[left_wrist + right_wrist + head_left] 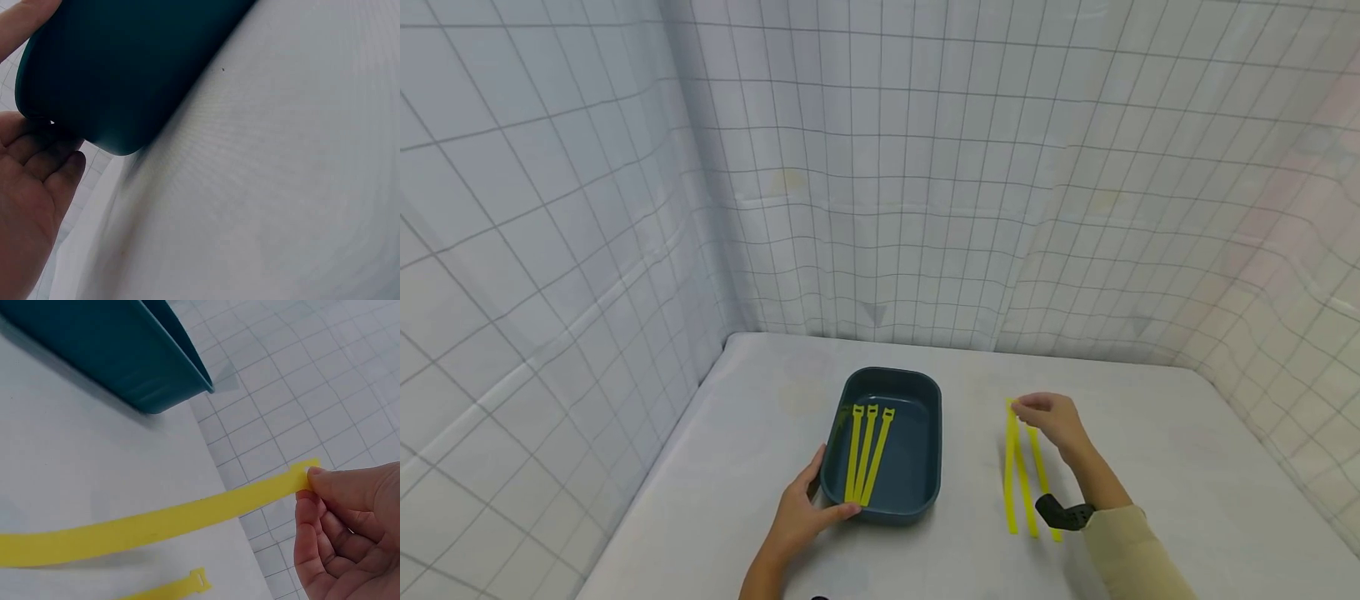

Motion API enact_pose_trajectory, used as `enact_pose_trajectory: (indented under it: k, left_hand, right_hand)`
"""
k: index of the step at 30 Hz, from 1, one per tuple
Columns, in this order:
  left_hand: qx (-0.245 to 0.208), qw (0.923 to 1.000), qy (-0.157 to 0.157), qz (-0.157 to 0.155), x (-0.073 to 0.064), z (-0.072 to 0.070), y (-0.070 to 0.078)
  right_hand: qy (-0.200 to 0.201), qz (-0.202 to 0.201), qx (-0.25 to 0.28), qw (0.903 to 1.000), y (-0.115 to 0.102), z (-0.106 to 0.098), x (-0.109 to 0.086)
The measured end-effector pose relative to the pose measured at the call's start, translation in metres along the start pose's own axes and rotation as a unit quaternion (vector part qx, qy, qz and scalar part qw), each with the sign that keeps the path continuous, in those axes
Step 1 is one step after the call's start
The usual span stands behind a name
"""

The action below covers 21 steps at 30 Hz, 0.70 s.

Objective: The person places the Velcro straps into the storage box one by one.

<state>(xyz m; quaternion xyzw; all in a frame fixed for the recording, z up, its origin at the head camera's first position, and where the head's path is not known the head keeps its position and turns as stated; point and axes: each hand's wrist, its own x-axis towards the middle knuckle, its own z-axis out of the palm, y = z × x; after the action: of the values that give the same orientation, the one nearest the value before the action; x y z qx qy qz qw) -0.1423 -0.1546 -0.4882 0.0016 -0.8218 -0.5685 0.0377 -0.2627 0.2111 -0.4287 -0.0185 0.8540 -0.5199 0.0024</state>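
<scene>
While the left hand (797, 517) holds the dark blue-green box (891, 512) at its near left corner, the right hand (1051, 421) pinches one yellow strap (150, 525) on the right side of the box; the left thumb lies over the near rim, and the other left fingers are at the outside of the left wall, so thumb and fingers are clamped on the corner; the right thumb and pointing finger are together, squeezed on the strap's wide end, and that end is up off the table (775, 392); the other right fingers are bent in.

Two more yellow straps (1040, 462) lie on the table near the held one, well apart from the box; the right wrist view shows one of them, with a slot in its wide end.

The box sits flat on the white table; inside, by its left wall, lie three yellow straps (867, 458); their slotted ends point away from the person and spread a little, while their plain ends come close by the left thumb; a black gadget (1063, 512) is on the right wrist, next to a pale yellow sleeve (1135, 550); behind the table hangs a white sheet (880, 167) with thin grey squares.
</scene>
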Motion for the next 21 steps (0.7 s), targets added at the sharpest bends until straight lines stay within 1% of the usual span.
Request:
enact_pose_trajectory:
  k: [3, 7, 11, 14, 17, 21]
  left_hand:
    - [-0.001, 1.0, 0.0, 0.0, 0.001, 0.001, -0.001]
    - [-0.001, 1.0, -0.002, 0.001, 0.001, 0.001, -0.001]
    - [-0.006, 1.0, -0.003, 0.002, 0.001, 0.001, -0.001]
    - [0.001, 1.0, 0.001, 0.0, 0.001, 0.001, -0.001]
    - [0.008, 1.0, 0.004, 0.001, 0.0, 0.001, -0.002]
    - [0.003, 1.0, 0.004, 0.007, 0.0, 0.001, -0.003]
  right_hand:
    - [0.0, -0.004, 0.002, 1.0, 0.0, -0.002, -0.002]
    - [-0.005, 0.001, 0.001, 1.0, -0.001, -0.003, -0.003]
    - [-0.002, -0.009, 0.008, 0.9999, -0.005, -0.006, -0.006]
    - [-0.004, -0.018, 0.01, 0.9998, -0.009, -0.007, -0.009]
    - [-0.005, -0.018, 0.015, 0.9997, -0.012, -0.009, -0.012]
    - [-0.002, -0.02, 0.011, 0.9997, -0.014, -0.011, -0.017]
